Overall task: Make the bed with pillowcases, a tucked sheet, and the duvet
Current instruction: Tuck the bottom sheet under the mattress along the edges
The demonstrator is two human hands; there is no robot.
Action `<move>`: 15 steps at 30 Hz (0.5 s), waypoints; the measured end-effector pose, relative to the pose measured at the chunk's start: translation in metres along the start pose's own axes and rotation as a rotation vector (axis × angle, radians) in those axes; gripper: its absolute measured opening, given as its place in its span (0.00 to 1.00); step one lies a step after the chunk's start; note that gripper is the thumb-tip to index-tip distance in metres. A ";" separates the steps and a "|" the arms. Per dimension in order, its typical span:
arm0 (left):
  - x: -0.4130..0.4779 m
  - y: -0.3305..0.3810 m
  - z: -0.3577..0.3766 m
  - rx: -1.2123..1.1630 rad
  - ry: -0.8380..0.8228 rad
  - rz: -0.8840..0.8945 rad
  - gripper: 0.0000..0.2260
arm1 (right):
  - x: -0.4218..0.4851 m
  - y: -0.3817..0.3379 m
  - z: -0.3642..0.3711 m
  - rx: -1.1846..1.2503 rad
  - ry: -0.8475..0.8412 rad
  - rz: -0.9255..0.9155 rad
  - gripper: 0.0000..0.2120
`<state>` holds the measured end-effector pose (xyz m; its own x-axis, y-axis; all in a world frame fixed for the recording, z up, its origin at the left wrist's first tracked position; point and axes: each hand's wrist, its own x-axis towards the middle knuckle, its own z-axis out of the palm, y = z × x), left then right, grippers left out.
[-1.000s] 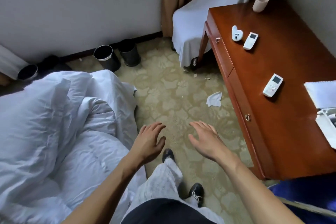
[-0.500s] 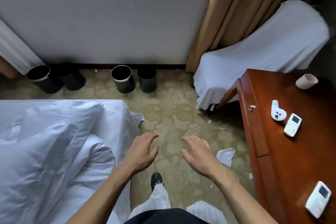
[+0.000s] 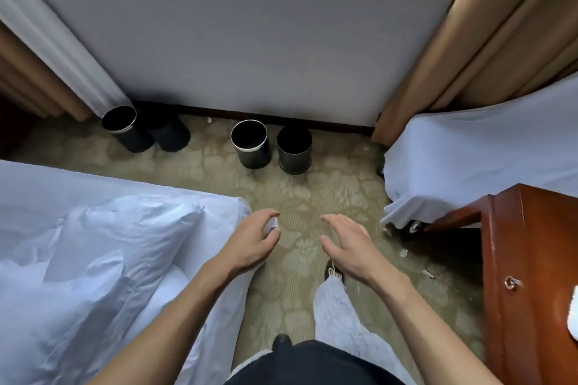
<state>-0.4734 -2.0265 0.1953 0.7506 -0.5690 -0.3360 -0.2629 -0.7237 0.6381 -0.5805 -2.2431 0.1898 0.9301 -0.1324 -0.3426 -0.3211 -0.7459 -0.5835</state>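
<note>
The bed [image 3: 37, 184] fills the left side, covered in rumpled white linen. A white pillow [image 3: 103, 247] lies on it near the corner, with crumpled duvet folds [image 3: 56, 316] below it. My left hand [image 3: 250, 244] hovers just off the bed's near corner, fingers spread and empty. My right hand [image 3: 347, 244] is held out over the carpet to its right, fingers apart and also empty. Both hands are clear of the linen.
Black waste bins [image 3: 251, 144] [image 3: 294, 150] [image 3: 125, 128] stand along the wall under the window sill. A chair draped in a white sheet [image 3: 478, 159] is at the right. A red-brown wooden desk [image 3: 531, 259] sits at the lower right. Patterned carpet [image 3: 297, 197] with paper scraps lies between.
The view has swung up and left toward the window wall; the desk has slid off to the right. I have stepped forward; both hands stay open in front of me.
</note>
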 end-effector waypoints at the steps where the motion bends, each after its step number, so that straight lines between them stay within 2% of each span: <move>1: 0.015 0.005 -0.004 -0.049 0.002 -0.038 0.19 | 0.020 0.006 -0.010 0.005 0.001 -0.011 0.25; 4: 0.060 0.017 -0.029 -0.142 0.074 -0.141 0.19 | 0.084 0.010 -0.043 0.013 -0.050 -0.030 0.25; 9: 0.118 0.025 -0.078 -0.103 0.212 -0.204 0.19 | 0.183 -0.007 -0.081 -0.043 -0.135 -0.197 0.25; 15: 0.172 0.003 -0.115 -0.353 0.308 -0.433 0.17 | 0.279 -0.049 -0.107 -0.001 -0.226 -0.314 0.24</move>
<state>-0.2752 -2.0816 0.2189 0.8978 -0.0777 -0.4335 0.2792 -0.6609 0.6966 -0.2860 -2.3136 0.2018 0.9203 0.2496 -0.3013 -0.0268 -0.7280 -0.6850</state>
